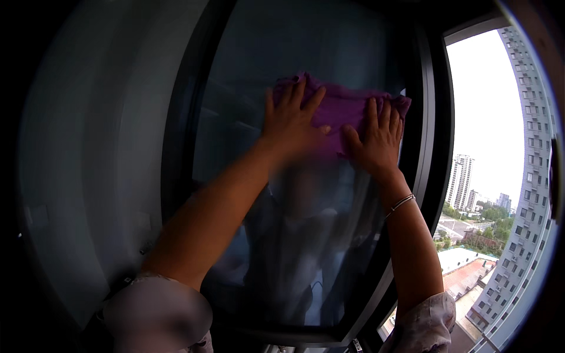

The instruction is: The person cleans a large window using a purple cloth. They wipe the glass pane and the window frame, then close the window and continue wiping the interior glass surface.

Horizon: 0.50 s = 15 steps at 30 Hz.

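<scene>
A purple cloth (335,106) is spread against a dark glass window pane (253,53). On its left part lies my left hand (291,120), fingers stretched upward and spread, pressing it flat. My right hand (379,138) rests on the cloth's right part, with the fingers extended and the thumb apart. Both palms face the glass, and neither hand grips the cloth. Crumpled folds run along the cloth's upper edge. A thin bracelet (401,204) circles my right wrist. Dim reflections show in the lower part of the pane.
A dark frame (183,117) borders the pane, with a pale metal strip (428,117) along its right side. Farther right is an open window gap, showing a tall building (532,141) and lower roofs (468,276) far below. A grey wall (88,147) stands at left.
</scene>
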Tool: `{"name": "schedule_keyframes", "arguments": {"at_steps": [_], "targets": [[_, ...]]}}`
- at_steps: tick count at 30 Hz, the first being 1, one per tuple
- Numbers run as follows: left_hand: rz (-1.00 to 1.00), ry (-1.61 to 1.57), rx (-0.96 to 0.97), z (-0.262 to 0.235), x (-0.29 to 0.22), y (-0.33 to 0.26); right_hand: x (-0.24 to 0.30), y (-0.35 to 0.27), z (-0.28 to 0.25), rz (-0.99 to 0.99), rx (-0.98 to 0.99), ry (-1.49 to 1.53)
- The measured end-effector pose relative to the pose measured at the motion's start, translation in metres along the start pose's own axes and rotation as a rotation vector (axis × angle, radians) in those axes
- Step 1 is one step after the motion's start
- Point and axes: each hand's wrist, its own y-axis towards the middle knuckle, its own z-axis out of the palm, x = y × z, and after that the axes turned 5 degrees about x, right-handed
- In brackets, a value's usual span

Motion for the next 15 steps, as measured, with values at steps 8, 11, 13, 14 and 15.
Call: {"name": "schedule_keyframes", "arguments": {"at_steps": [8,11,13,14,15], "targets": [[-0.067,0.292,0.077,-0.037,0.099,-0.014,0.094,0.047,0.029,-0.115,-0.046,0.151],[-0.038,0.315,0.107,-0.042,0.119,-0.049,0.128,0.032,0.041,-0.183,-0.042,0.177],[0.047,0.302,0.107,-0.037,0.125,-0.083,0.147,0.003,0.039,-0.248,0.046,0.192],[0.054,0.302,0.143,-0.035,0.123,-0.092,0.151,-0.006,0.039,-0.279,0.084,0.205],[0.062,0.300,0.180,-0.032,0.119,-0.103,0.155,-0.013,0.033,-0.303,0.168,0.237]]}}
